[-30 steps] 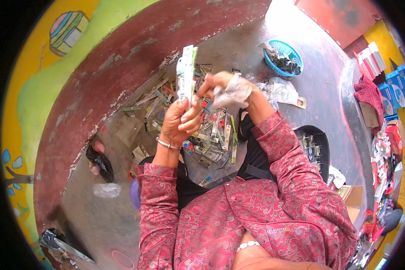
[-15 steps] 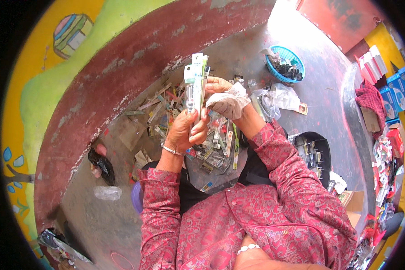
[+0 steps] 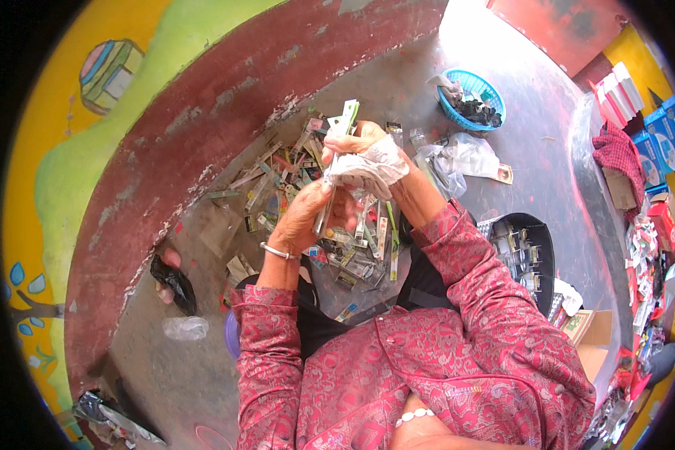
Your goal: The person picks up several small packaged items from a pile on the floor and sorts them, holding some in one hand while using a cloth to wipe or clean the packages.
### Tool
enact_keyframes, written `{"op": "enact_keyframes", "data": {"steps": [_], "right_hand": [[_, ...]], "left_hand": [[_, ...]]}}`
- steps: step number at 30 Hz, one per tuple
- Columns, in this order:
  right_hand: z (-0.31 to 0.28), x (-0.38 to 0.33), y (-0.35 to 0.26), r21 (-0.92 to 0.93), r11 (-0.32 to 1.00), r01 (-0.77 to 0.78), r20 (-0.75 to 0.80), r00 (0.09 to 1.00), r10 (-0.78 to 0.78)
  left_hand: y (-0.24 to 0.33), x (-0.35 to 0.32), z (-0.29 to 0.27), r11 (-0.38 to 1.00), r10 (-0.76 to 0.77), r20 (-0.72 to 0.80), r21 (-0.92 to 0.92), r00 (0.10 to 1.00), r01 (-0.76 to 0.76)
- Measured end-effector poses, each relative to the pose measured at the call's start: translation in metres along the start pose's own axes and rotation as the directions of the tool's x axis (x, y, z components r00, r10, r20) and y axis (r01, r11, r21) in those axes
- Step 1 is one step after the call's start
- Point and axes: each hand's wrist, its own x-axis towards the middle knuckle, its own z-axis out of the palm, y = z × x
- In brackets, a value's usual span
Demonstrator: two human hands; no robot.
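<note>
Seen from above your head, both your hands are raised in front of you over a grey concrete floor (image 3: 202, 352). Your left hand (image 3: 307, 217), a thin metal bangle (image 3: 279, 252) on its wrist, has its grip closed around the lower part of a bundle of long narrow packets (image 3: 339, 142); the bundle stands nearly upright and its white and green top points toward 12 o'clock. Your right hand (image 3: 367, 150) is closed around the same bundle just above the left, and it also clutches a crumpled white wrapper (image 3: 371, 171) against the packets. The two hands touch each other around the bundle.

Below your hands, a loose heap of small packets and strips (image 3: 292, 176) spreads across the floor and into your lap. At 1 o'clock, well apart from your hands, sits a blue plastic basket (image 3: 457, 120) holding dark items. Between it and your right hand lies a clear plastic bag (image 3: 465, 157). At 3 o'clock, a black tray (image 3: 544, 259) holds small packets. At 8 o'clock lies a black bag (image 3: 176, 283).
</note>
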Motion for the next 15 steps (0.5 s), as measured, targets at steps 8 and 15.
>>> {"op": "enact_keyframes", "data": {"steps": [8, 15], "right_hand": [[0.005, 0.005, 0.015, -0.165, 0.986, 0.031, -0.031, 0.999, -0.036], [-0.007, 0.01, 0.011, -0.074, 0.995, -0.063, -0.061, 0.996, 0.059]], "left_hand": [[-0.005, 0.003, -0.007, 0.862, 0.056, -0.115, 0.507, 0.992, 0.01], [-0.007, 0.002, -0.014, 1.0, -0.005, -0.013, 0.025, 1.0, 0.005]]}}
